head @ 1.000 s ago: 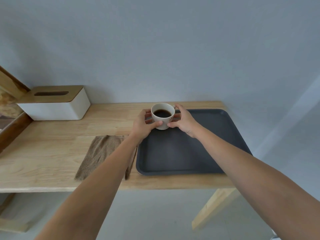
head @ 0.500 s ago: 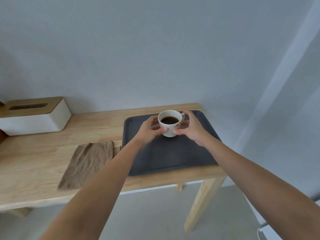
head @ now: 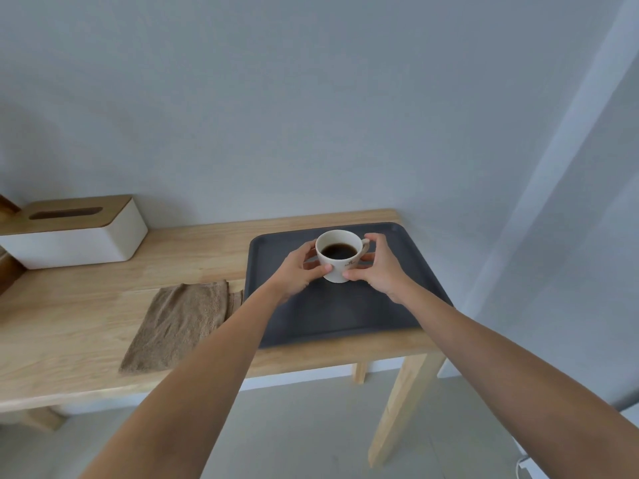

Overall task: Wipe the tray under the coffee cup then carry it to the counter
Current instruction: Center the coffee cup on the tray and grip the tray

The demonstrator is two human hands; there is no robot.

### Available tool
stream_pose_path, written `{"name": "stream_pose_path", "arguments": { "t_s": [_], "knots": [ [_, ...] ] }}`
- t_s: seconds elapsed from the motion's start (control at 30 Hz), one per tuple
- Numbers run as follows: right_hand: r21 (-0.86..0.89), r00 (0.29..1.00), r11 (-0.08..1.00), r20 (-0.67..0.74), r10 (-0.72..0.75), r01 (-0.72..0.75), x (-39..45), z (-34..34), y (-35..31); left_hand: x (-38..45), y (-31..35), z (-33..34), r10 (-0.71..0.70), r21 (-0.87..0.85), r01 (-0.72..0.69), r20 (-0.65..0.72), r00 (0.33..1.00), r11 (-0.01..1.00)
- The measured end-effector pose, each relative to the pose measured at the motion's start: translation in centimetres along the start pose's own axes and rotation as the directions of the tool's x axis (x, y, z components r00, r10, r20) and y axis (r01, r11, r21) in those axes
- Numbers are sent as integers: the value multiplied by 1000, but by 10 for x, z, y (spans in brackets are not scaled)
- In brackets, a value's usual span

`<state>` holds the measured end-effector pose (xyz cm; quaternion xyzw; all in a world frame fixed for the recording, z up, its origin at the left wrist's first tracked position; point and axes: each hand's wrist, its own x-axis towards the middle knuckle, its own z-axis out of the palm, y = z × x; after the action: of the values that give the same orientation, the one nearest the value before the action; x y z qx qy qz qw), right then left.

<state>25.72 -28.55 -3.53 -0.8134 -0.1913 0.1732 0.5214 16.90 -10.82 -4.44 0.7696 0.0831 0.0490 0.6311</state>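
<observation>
A white coffee cup (head: 340, 267) holding dark coffee is at the far middle of a dark grey tray (head: 332, 316) on a light wooden table (head: 86, 323). My left hand (head: 297, 271) wraps the cup's left side and my right hand (head: 380, 267) grips its right side by the handle. I cannot tell whether the cup's base touches the tray. A folded brown cloth (head: 179, 326) lies flat on the table just left of the tray, untouched.
A white tissue box with a wooden lid (head: 76, 233) stands at the back left of the table. The tray sits near the table's right end, against a pale wall. Grey floor shows below the front edge.
The view has swung slightly, so the table and tray sit a little further right and lower. Both hands keep their hold on the cup, which stays at the same spot over the tray.
</observation>
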Motion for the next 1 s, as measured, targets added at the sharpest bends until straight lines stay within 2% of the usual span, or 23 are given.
{"name": "stream_pose_path", "arguments": {
  "t_s": [0.1,0.17,0.2,0.3,0.37,0.43,0.53,0.7,0.83,1.0],
  "knots": [
    [-45,998,999,58,0,2,0,-6,-1,1,0,-1,-40,48,40,-10,999,998],
    [-137,997,991,71,6,4,-1,-15,0,-1,1,-4,-72,162,86,-89,993,983],
    [-226,999,974,35,-16,23,-2,-21,2,-3,1,-8,-64,251,102,-158,985,963],
    [-563,979,824,-118,-163,69,-1,-45,20,-17,-6,-31,76,553,155,-371,926,819],
    [-695,974,719,-162,-161,3,0,-62,37,-26,-17,-47,87,655,277,-465,881,703],
    [-733,978,678,-179,-107,-60,1,-72,53,-33,-26,-55,8,685,419,-526,850,595],
    [-694,979,718,-177,-102,-50,0,-75,65,-35,-33,-52,17,748,447,-521,854,491],
    [-683,968,730,-197,-153,-24,-2,-73,65,-30,-38,-46,41,694,428,-549,835,579],
    [-764,968,643,-199,-151,-57,-5,-80,61,-27,-36,-45,55,703,413,-539,841,578],
    [-753,966,650,-228,-122,-96,-16,-100,64,-17,-30,-31,64,725,356,-481,874,590]
  ]
}}
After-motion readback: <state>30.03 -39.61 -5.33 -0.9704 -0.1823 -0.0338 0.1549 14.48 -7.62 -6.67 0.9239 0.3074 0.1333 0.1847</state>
